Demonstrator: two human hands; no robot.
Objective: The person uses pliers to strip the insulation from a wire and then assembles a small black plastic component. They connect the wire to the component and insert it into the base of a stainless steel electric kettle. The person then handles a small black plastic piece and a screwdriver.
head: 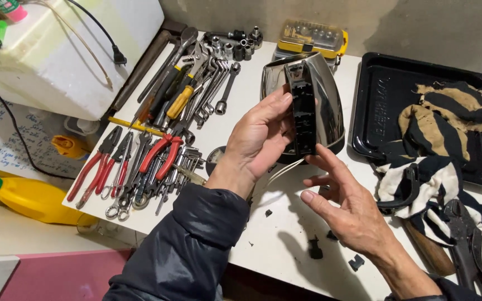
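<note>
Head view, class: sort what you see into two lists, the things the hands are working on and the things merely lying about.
In hand:
steel kettle
black handle strip
left hand
right hand

Lying about:
red pliers
spanners
sockets
black tray
striped rag
yellow bottle
black fragments

Left hand [260,139] grips the steel kettle [322,95] on the white table [285,239], fingers against its black handle strip [303,114]. Right hand [347,206], fingers spread, touches the strip's lower end. Pliers [160,156] and wrenches [210,83] lie left; striped rag [447,122] drapes over a black tray [386,89], right.
</note>
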